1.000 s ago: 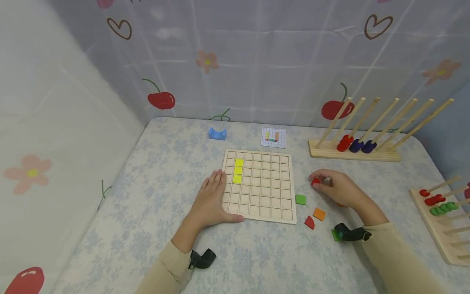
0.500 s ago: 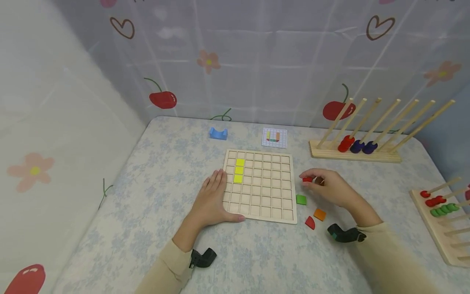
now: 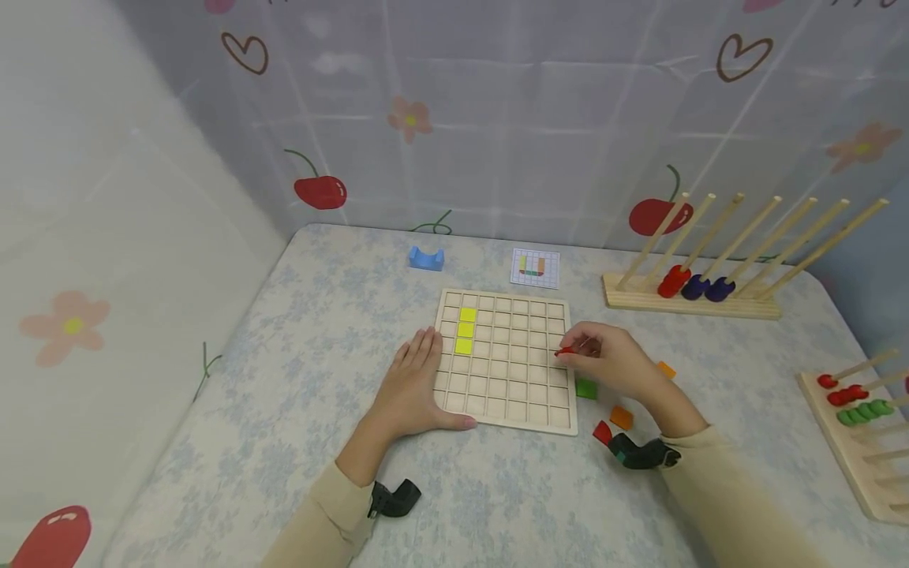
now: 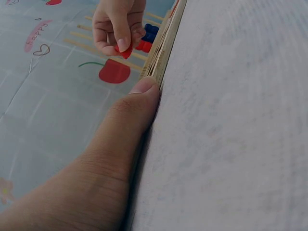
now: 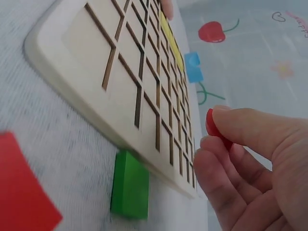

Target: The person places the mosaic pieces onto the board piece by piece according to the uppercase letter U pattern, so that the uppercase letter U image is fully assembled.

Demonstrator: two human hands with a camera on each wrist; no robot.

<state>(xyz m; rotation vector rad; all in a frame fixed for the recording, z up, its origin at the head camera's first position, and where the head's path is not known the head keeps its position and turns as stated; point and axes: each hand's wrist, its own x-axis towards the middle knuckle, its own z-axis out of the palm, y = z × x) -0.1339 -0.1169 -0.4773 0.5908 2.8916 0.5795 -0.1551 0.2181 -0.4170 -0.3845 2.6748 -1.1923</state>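
Observation:
A wooden grid board [image 3: 520, 369] lies flat on the patterned cloth. Three yellow square tiles [image 3: 465, 330] fill cells in one column near its left side. My left hand [image 3: 406, 394] rests against the board, fingers at the left edge and thumb along the near edge. Between thumb and fingertips my right hand [image 3: 612, 359] pinches a small red tile [image 5: 214, 127], over the board's right edge. A green square tile [image 5: 131, 187] lies beside that edge, partly under the right hand in the head view. Closer to me are an orange tile [image 3: 621, 417] and another red tile [image 3: 602, 431].
Behind the board stand a blue holder [image 3: 426, 259] and a pattern card [image 3: 536, 269]. A wooden peg rack [image 3: 692, 306] with red and blue beads is at the back right. Another bead rack [image 3: 845, 457] lies at far right. An orange piece [image 3: 667, 369] shows behind the right wrist.
My right hand has moved left with the red tile, from the cloth right of the board to over its right edge. The left hand has stayed in place.

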